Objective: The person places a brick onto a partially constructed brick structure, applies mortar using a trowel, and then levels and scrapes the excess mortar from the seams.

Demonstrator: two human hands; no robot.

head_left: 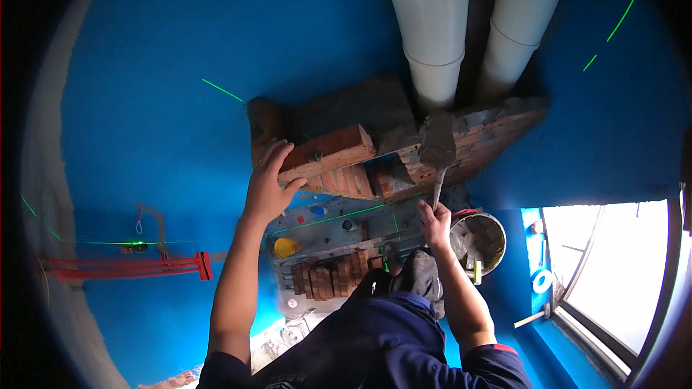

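Observation:
My left hand (269, 187) is at the left end of a red brick (328, 153) lying on top of a low brick wall (476, 148). Its fingers are stretched and its thumb stands apart, close against the brick without wrapping round it. The handle of a trowel (438, 142) is in my closed right hand (435, 225). Grey mortar covers the trowel's blade, which is over the wall's top, just in front of a white pipe (432, 36). Between the brick and the trowel a gap shows in the top course.
A second white pipe (522, 25) stands behind the wall. Below are a bucket of mortar (479, 243), a stack of bricks (331, 276) and a yellow hard hat (286, 247). Red pipes (130, 266) run along the left blue wall; a bright window (613, 266) is at right.

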